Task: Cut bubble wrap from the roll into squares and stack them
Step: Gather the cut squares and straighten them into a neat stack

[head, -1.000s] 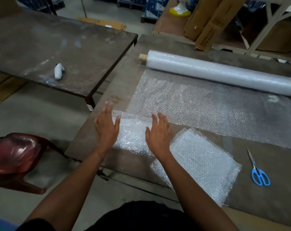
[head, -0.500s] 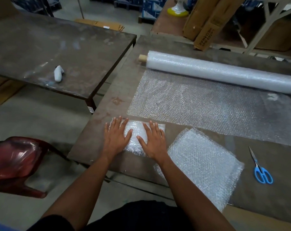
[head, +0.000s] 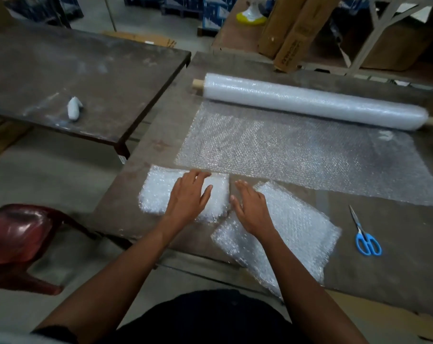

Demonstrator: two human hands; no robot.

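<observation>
Two dark brown worn desks (head: 161, 135) (head: 86, 70) are standing here, carrying one long white bubble-wrap roll (head: 309, 103), two cut clear bubble-wrap pieces (head: 158, 192) (head: 297, 229), one blue-handled pair of scissors (head: 365, 238) and one small white bottle-like object (head: 73, 108).

bare table (head: 396, 276) around scissors (head: 366, 238), roll (head: 309, 101) blocking far edge, stack (head: 292, 234) near edge
</observation>
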